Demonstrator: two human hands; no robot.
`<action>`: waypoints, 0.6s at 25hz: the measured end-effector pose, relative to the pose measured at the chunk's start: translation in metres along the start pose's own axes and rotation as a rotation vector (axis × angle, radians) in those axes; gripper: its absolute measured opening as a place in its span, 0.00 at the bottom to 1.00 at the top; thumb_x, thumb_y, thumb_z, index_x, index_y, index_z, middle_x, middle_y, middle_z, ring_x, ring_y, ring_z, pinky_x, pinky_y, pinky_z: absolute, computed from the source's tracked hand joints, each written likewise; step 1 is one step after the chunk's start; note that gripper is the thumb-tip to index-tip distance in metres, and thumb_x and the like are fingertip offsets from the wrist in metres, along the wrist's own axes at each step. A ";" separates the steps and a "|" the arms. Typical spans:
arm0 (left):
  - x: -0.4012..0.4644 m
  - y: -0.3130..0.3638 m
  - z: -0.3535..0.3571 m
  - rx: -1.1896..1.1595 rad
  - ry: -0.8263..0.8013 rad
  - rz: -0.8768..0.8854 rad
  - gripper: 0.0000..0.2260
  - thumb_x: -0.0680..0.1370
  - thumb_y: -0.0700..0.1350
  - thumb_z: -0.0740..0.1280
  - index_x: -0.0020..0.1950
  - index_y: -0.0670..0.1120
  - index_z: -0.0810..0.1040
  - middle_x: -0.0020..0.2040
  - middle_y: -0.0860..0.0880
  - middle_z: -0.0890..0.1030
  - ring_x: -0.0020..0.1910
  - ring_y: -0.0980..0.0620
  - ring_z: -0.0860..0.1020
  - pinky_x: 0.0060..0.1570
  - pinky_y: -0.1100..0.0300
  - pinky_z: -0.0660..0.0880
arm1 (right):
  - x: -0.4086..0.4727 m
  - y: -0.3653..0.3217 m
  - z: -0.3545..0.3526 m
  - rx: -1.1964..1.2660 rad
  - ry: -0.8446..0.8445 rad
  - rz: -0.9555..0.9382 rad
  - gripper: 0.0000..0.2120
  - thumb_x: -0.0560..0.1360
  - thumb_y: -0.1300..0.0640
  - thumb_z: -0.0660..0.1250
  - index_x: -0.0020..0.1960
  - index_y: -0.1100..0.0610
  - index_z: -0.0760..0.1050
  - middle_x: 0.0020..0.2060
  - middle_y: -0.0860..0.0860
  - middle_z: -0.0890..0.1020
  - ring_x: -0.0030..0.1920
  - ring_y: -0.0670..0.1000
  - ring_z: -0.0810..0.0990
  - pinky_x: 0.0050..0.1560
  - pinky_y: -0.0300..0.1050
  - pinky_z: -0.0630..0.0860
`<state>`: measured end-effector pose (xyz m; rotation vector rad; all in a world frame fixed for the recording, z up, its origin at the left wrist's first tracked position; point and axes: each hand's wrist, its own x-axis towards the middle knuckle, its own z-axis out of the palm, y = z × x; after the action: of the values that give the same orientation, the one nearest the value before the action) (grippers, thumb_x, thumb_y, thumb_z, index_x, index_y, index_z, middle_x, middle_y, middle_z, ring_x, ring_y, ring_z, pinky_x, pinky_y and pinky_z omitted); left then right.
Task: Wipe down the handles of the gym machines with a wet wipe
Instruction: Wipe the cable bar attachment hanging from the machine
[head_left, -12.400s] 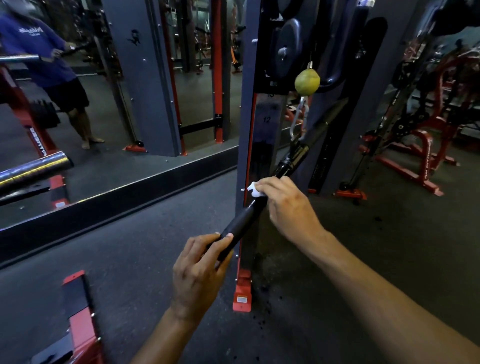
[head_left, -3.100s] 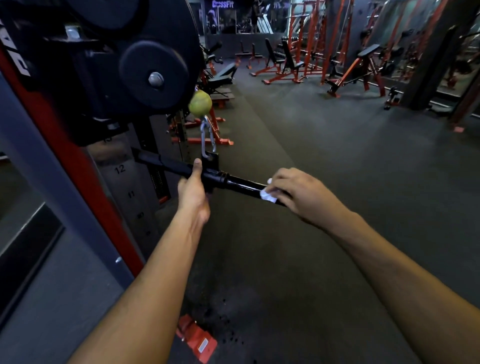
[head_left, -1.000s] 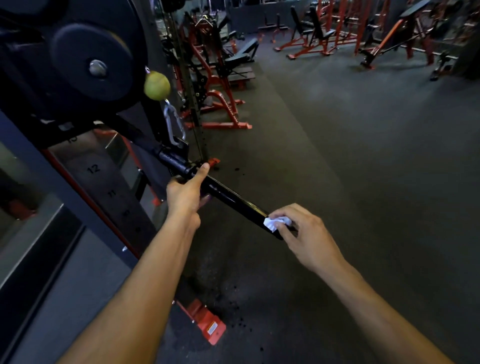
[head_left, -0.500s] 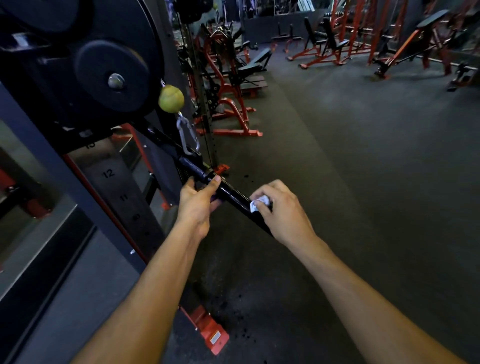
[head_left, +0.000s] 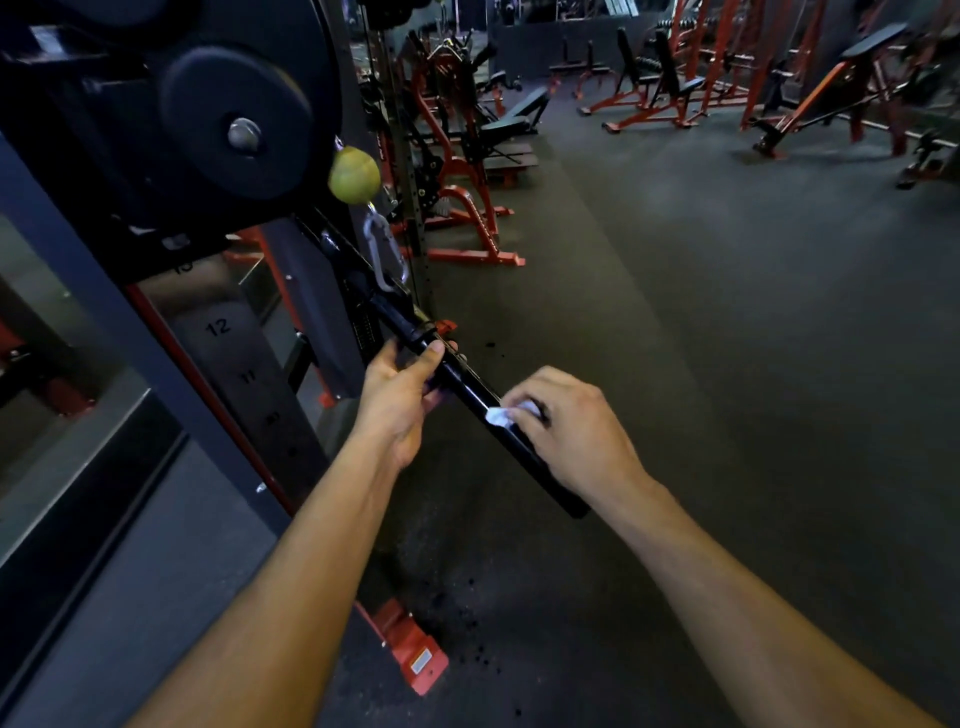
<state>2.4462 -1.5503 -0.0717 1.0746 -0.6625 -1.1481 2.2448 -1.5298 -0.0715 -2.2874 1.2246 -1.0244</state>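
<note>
The right hand (head_left: 574, 431) has slid the wet wipe (head_left: 500, 415) down the bar handle (head_left: 470, 384), pinching it there; the left hand (head_left: 397, 395) grips the bar just above.

white wipe (head_left: 503, 414), black handle (head_left: 467, 382), yellow-green ball (head_left: 354, 174)

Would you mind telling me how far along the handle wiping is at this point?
Nothing in view proves any handle is finished. In hand: the left hand steadies the black cable bar while the right hand presses the wet wipe against its lower half. Left: the bar's far grip beyond the carabiner, and the red machines behind, which nobody is touching.
</note>
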 end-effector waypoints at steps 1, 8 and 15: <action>0.000 0.000 0.001 0.009 -0.005 0.002 0.13 0.81 0.38 0.68 0.66 0.45 0.75 0.61 0.39 0.83 0.60 0.40 0.83 0.50 0.51 0.83 | 0.011 -0.007 0.006 -0.002 0.010 -0.013 0.03 0.78 0.58 0.71 0.48 0.52 0.83 0.46 0.43 0.79 0.46 0.43 0.78 0.46 0.40 0.74; -0.002 -0.001 -0.004 -0.003 0.034 0.031 0.16 0.81 0.39 0.68 0.69 0.43 0.74 0.63 0.38 0.82 0.60 0.39 0.82 0.52 0.49 0.83 | -0.023 0.006 -0.019 0.011 -0.206 -0.021 0.03 0.77 0.57 0.72 0.49 0.49 0.83 0.46 0.42 0.78 0.47 0.42 0.79 0.46 0.38 0.72; -0.008 -0.002 -0.003 -0.006 0.026 0.038 0.11 0.82 0.40 0.67 0.65 0.46 0.76 0.63 0.38 0.82 0.57 0.41 0.84 0.57 0.45 0.81 | -0.088 0.022 -0.020 0.253 -0.089 0.163 0.09 0.76 0.62 0.73 0.45 0.48 0.82 0.42 0.44 0.80 0.42 0.48 0.81 0.43 0.43 0.76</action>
<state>2.4457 -1.5419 -0.0740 1.0658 -0.6557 -1.1014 2.1856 -1.4690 -0.1091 -1.9842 1.1526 -0.9486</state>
